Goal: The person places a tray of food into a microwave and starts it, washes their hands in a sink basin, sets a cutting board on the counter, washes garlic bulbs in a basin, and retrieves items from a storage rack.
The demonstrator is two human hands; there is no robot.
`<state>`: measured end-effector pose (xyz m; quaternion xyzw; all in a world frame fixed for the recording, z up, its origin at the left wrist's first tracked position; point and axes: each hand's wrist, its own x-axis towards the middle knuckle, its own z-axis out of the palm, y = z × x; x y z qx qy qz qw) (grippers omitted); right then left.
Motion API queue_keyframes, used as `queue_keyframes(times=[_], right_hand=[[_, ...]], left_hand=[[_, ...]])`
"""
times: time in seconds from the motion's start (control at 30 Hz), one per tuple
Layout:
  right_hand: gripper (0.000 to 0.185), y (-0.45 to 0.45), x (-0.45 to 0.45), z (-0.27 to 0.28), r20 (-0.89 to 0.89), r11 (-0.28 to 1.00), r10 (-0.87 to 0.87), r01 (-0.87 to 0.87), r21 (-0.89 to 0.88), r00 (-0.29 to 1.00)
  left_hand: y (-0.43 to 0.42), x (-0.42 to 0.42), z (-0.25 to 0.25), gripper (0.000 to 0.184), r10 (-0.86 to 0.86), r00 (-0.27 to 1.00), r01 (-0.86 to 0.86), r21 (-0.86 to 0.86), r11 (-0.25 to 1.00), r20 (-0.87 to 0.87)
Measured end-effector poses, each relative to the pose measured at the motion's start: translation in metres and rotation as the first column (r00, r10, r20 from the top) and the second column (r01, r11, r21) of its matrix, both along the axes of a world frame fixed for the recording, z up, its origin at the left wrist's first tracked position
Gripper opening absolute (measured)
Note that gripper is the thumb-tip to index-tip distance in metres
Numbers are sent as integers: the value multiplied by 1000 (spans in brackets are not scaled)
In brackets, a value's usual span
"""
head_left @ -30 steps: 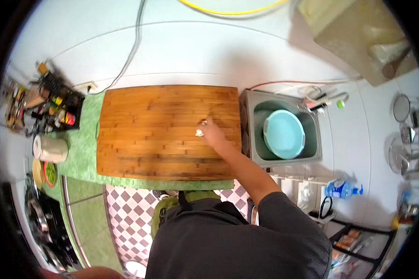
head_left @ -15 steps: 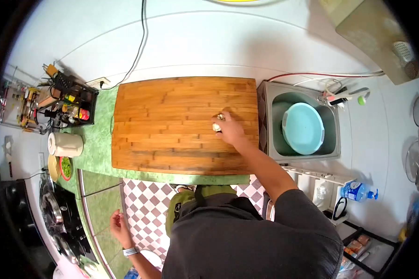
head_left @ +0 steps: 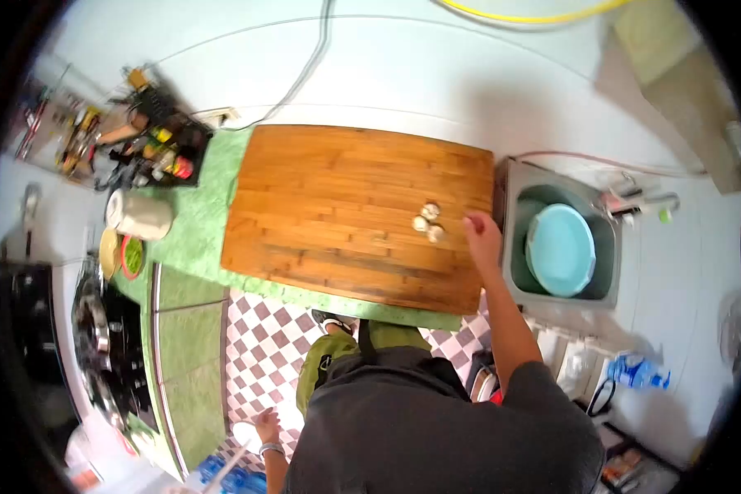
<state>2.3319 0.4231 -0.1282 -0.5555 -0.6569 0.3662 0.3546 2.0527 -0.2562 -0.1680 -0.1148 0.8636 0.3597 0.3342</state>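
Note:
Three small, roundish whitish pieces with brown patches (head_left: 431, 211) lie close together on the right part of a large wooden cutting board (head_left: 329, 198). They look like mushrooms or garlic bulbs; blur hides which. My right hand (head_left: 483, 239) is just right of them, over the board's right edge, apart from them. Its fingers are loosely bent, and nothing shows in them. Down at my left side, over the floor, hangs my left hand (head_left: 267, 426), with a band on the wrist. Its fingers are loosely spread and seem to hold nothing.
Right of the board is a metal sink (head_left: 514, 247) with a light blue basin (head_left: 564, 247) inside. On the left stand a black rack of bottles and utensils (head_left: 169, 144), a cream jug (head_left: 140, 216), a bowl of chopped greens (head_left: 132, 256) and a stove (head_left: 128, 346).
My right hand has let go of the whitish pieces and moved right, leaving them on the board. My left hand has swung back closer to my body. The whole view has shifted and tilted.

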Motion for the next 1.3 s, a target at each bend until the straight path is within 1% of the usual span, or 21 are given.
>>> queue_keyframes(times=[0.07, 0.1, 0.13, 0.2, 0.23, 0.3, 0.37, 0.4, 0.47, 0.53, 0.57, 0.63, 0.67, 0.8, 0.87, 0.93, 1.03, 1.1, 1.2, 1.23, 1.3], right_hand=[[17, 0, 9, -19, 6, 1000, 27, -27, 9, 1000], [16, -6, 5, -10, -104, 997, 68, -73, -40, 992], [14, -13, -2, 0, -83, 998, 46, -50, -48, 996], [9, -14, -7, -15, -244, 987, 119, -141, -73, 962], [8, -28, -17, 9, -75, 991, 135, -136, -2, 988], [8, -35, -24, -12, -35, 972, 146, -137, 189, 989], [8, -50, -40, 8, -55, 984, 180, -178, 31, 982], [8, -52, -42, 6, -59, 979, 199, -196, 56, 978], [12, -57, -54, 7, 215, 974, 227, -222, -46, 950], [11, -79, -79, 28, 234, 961, 251, -271, 55, 939], [10, -93, -95, 40, 260, 943, 261, -303, 138, 930], [10, -106, -116, 31, 162, 937, 279, -305, 169, 947], [10, -112, -125, 24, 67, 936, 294, -301, 184, 953], [15, -138, -168, 7, 194, 904, 408, -425, 50, 892], [8, -148, -198, -15, -22, 926, 378, -378, 10, 926], [8, -145, -225, -37, 3, 879, 476, -476, 16, 880], [11, -176, -279, -19, 117, 824, 564, -566, -18, 818], [6, -193, -307, -20, 19, 820, 572, -572, -19, 820], [8, -232, -352, 16, 165, 817, 574, -573, -58, 802], [8, -232, -361, 15, 175, 806, 590, -589, -64, 788], [9, -227, -377, 7, 114, 749, 660, -663, -15, 743]], left_hand=[[-19, 21, -6, 27, 57, 995, -52, -63, 997, 81], [-30, 30, -6, 26, 86, 992, -80, -71, 994, 93], [-35, 37, -3, 25, 115, 987, -106, -79, 991, 112], [-47, 46, -12, 22, 166, 980, -159, -67, 985, 113], [-45, 45, -9, 21, 160, 981, -152, -69, 986, 111], [-61, 36, -42, 24, 104, 994, -99, -111, 989, 45], [-61, 23, -56, 20, 140, 990, -140, -9, 990, 17], [-60, 15, -68, 21, 164, 986, -164, 29, 986, 1], [-50, 0, -69, 22, 157, 988, -156, 63, 986, -6], [-47, -17, -71, 23, 87, 994, -80, 102, 992, -64], [-52, -25, -82, 24, 129, 991, -124, 153, 980, -20], [-70, -38, -99, 23, 94, 995, -88, 183, 979, -21], [-75, -47, -92, 22, 167, 985, -172, 149, 974, 45], [-139, -60, -142, 25, 215, 974, -225, 156, 962, 74], [-169, -61, -151, 28, 228, 969, -241, 155, 958, 97], [-184, -70, -135, 26, 297, 947, -309, 98, 946, 120], [-217, -66, -155, 24, 334, 938, -341, 68, 938, 90], [-228, -74, -145, 24, 321, 944, -324, 37, 945, 83], [-234, -84, -133, 25, 443, 888, -452, 63, 890, 119], [-238, -84, -141, 26, 443, 892, -449, 69, 891, 83], [-231, -94, -114, 25, 473, 874, -481, 62, 874, 108]])
